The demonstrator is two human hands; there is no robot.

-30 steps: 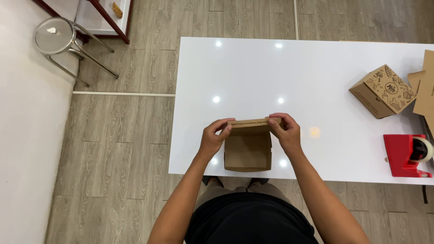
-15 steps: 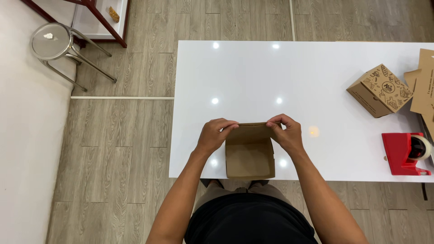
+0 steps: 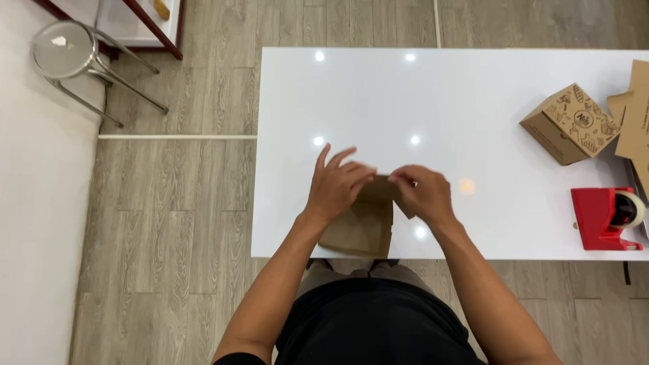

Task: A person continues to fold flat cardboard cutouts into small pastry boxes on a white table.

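Your box (image 3: pixel 362 230), a plain brown cardboard one, sits at the near edge of the worktop (image 3: pixel 378 94), right in front of you, w/ both hands on its far side. Left hand (image 3: pixel 336 186) lies over the top-left w/ fingers spread fairly wide, pressing down rather than gripping; right hand (image 3: pixel 422 195) is narrower, fingers pinched on a small flap (image 3: pixel 404 203) at the top-right corner. Looks like you're mid-fold on the far flaps, so keep the left hand flat as an anchor & let the right do the bending. Fold along the scored crease, not beside it, or the board will buckle. Push w/ fingertips close to the corner, not the flap's free end. Can't tell from here whether a tab has to slot in; your hands hide that seam, so feel for it before pressing hard. The box overhangs or sits v. near the worktop edge, so slide it a bit away from you if it rocks. Other stuff is well apart on the right: a printed box (image 3: pixel 571 125), flat cardboard (image 3: pixel 635 108) beside it, & a red tape dispenser (image 3: pixel 605 217) nearer you. Nothing there crowds your hands.
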